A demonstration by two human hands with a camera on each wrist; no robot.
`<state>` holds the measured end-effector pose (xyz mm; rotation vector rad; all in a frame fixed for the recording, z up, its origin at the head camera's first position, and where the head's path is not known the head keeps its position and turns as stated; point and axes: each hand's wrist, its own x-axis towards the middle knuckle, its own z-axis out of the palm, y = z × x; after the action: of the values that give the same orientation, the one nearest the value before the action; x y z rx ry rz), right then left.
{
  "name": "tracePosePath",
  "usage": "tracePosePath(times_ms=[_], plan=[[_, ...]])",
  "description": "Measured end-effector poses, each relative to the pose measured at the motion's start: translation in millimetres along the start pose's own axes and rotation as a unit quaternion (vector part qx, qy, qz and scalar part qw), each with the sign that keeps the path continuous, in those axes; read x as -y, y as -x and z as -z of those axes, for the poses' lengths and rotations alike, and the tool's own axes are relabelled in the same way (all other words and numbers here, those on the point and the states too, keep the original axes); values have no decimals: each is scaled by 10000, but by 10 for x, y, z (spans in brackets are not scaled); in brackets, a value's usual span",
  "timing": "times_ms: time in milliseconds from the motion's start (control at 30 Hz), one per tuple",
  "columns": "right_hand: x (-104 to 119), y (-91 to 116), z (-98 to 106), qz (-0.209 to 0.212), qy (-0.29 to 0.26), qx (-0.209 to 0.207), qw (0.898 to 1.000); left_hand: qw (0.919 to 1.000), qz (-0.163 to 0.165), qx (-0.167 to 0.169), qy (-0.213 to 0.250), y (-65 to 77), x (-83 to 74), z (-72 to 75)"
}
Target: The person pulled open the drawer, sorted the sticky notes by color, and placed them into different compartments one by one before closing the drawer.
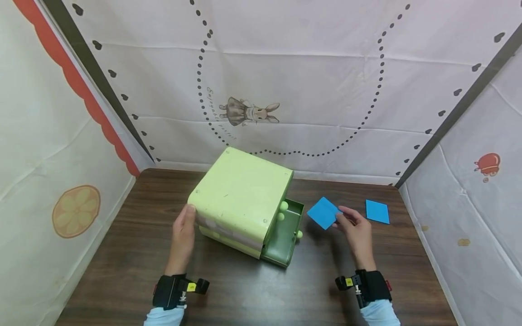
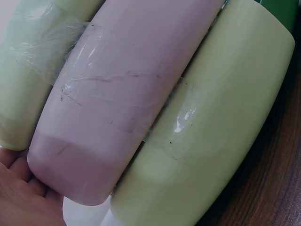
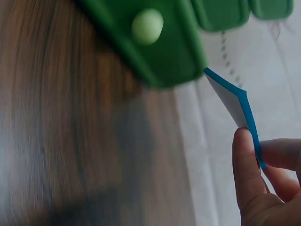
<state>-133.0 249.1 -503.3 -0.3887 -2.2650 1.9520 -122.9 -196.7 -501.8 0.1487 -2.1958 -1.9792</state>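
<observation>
A drawer box (image 1: 244,192) with light green and pinkish tiers stands on the table. Its lowest dark green drawer (image 1: 282,244) is pulled out and looks bare inside. My left hand (image 1: 183,233) touches the box's back left corner; in the left wrist view its fingers (image 2: 18,167) reach behind the end, where the tips are hidden. Between thumb and fingers, my right hand (image 1: 356,228) pinches a blue square pad (image 1: 323,213) with a pale underside, raised just right of the drawer. Another blue square pad (image 1: 377,211) lies on the table beyond this hand.
The dark wood table (image 1: 318,285) backs onto a printed white cloth (image 1: 306,99), with more cloth on both sides. Light green knobs (image 1: 299,234) stick out from the drawer fronts. Clear tape (image 2: 113,94) runs across the box's side.
</observation>
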Motion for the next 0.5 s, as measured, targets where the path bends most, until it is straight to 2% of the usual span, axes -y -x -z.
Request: tracePosePath(times_ms=[300, 500], plan=[[150, 203, -307, 246, -240, 569, 9978, 10000, -73, -20, 26, 3, 12, -14], [94, 282, -544, 603, 21, 638, 9961, 9999, -122, -55, 49, -7, 27, -16]])
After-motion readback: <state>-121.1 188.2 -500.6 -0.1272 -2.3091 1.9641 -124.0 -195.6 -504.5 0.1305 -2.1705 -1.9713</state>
